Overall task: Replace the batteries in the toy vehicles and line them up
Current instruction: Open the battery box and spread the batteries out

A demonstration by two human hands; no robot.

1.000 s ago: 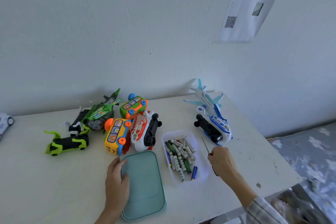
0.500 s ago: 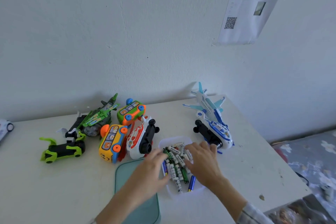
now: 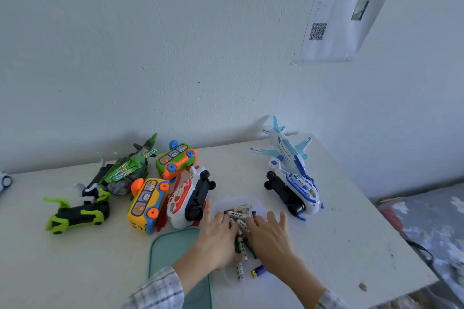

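Note:
A clear plastic tray (image 3: 258, 202) holds several AA batteries (image 3: 237, 214). Both hands reach into it: my left hand (image 3: 217, 238) and my right hand (image 3: 270, 236) lie over the batteries with fingers spread; what the fingertips hold is hidden. Toy vehicles lie on the white table (image 3: 351, 233): a yellow bus (image 3: 147, 204), a green bus (image 3: 175, 159), a red-and-white vehicle on its side (image 3: 189, 197), a green-and-black car (image 3: 75, 216), a green jet (image 3: 128, 168), and two blue-and-white planes (image 3: 286, 148) (image 3: 296, 192).
A teal lid (image 3: 170, 251) lies flat left of the tray, under my left forearm. The wall runs right behind the toys. The table's right edge drops off to a patterned floor (image 3: 431, 221). A paper sheet with a QR code (image 3: 336, 10) hangs on the wall.
My left hand left the teal lid and moved right into the battery tray. My right hand moved left from beside the tray into it. The thin tool it held is no longer visible.

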